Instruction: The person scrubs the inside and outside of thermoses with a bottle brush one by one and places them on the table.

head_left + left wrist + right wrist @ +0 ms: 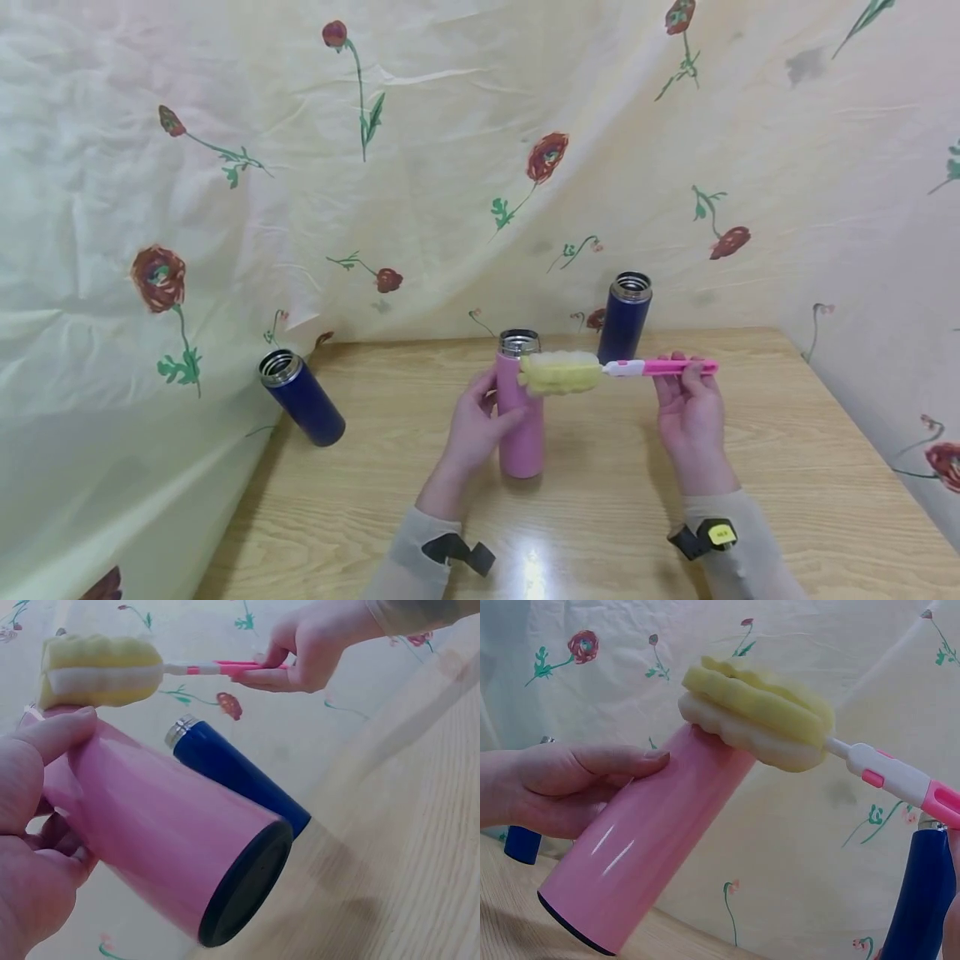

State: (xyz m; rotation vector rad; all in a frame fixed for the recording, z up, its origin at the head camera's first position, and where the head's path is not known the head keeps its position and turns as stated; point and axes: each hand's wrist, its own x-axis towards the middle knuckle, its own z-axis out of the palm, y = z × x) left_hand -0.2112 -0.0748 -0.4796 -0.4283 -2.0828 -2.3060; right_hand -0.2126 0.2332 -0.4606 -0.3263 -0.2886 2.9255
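Observation:
My left hand (pixel 482 421) grips a pink insulated bottle (pixel 522 442) around its upper body. The bottle's steel mouth (pixel 519 340) is uncapped, and its dark base (pixel 251 889) shows in the left wrist view. On the right, my right hand (pixel 692 408) pinches the pink handle (pixel 678 367) of a sponge bottle brush between thumb and fingers. The brush lies level, its yellow and white sponge head (pixel 754 712) overlapping the pink bottle just below the mouth.
Two dark blue bottles without caps stand on the wooden table (pixel 600 533), one at the left (pixel 311 408) and another at the back right (pixel 624 321). A flower-printed cloth (pixel 450 167) hangs behind the table and along its sides.

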